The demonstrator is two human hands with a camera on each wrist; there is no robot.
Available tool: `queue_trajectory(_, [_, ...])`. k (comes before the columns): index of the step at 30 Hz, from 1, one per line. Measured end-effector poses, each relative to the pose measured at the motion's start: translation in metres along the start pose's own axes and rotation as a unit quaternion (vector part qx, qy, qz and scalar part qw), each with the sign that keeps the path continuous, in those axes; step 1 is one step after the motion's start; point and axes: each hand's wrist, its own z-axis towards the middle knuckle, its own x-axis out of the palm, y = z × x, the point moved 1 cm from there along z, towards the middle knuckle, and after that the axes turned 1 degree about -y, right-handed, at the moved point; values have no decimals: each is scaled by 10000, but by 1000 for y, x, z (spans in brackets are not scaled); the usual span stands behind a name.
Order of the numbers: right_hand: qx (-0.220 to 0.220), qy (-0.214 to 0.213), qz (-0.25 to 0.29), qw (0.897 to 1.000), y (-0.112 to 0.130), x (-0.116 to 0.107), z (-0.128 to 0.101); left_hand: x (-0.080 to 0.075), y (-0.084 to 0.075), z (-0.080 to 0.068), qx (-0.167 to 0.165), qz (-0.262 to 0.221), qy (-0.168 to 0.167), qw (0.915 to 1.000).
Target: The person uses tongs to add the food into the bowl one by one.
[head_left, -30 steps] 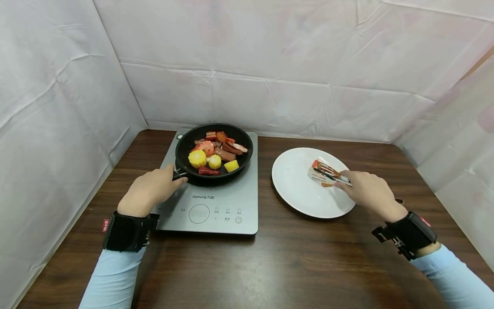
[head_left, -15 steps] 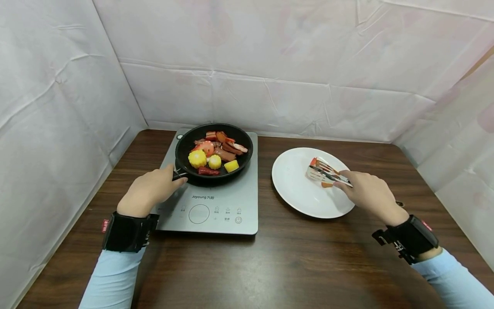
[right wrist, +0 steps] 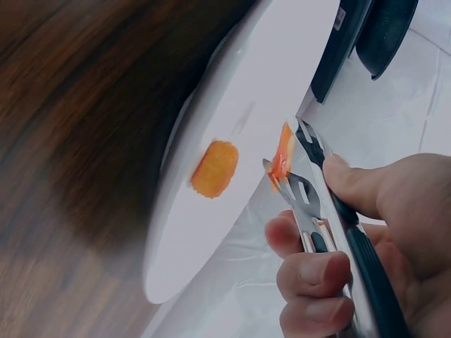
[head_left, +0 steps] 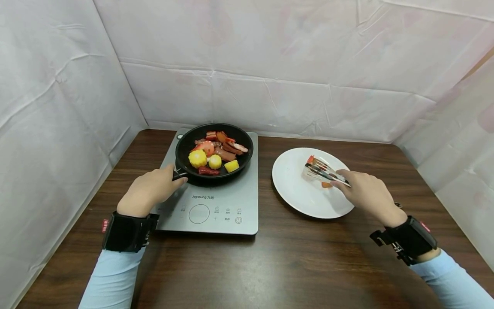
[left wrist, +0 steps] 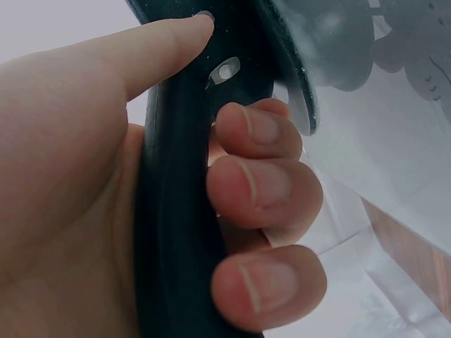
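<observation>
My left hand [head_left: 154,189] grips the black handle [left wrist: 176,211] of a frying pan [head_left: 247,159], fingers curled round it and thumb laid along it. In the pan lie corn pieces [head_left: 197,159], a tomato slice [head_left: 206,148], and several pieces of sausage and meat [head_left: 225,155]. My right hand [head_left: 364,191] holds metal tongs [right wrist: 345,232] with dark grips low over a white plate [head_left: 297,193]. Between the tong tips is a thin red-orange piece of food [right wrist: 282,153]. A separate orange slice [right wrist: 215,169] lies on the plate, close to the tongs.
The pan sits on a grey induction cooker [head_left: 239,197] at the left of a dark wooden table [head_left: 308,266]. The plate stands to the cooker's right. White sheeting [head_left: 270,64] walls off the back and both sides.
My right hand and the tongs have shifted slightly left over the plate, and the red-orange piece has moved left with the tips. The left hand and pan have stayed put.
</observation>
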Motion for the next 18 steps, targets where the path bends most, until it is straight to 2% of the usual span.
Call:
queue_trajectory(8, [-238, -200, 180, 9994, 15, -11, 12, -1, 1, 2, -26, 132, -51, 9999])
queue_trajectory(18, [-492, -344, 576, 9965, 53, -25, 30, 1, 1, 2, -13, 169, -56, 9998])
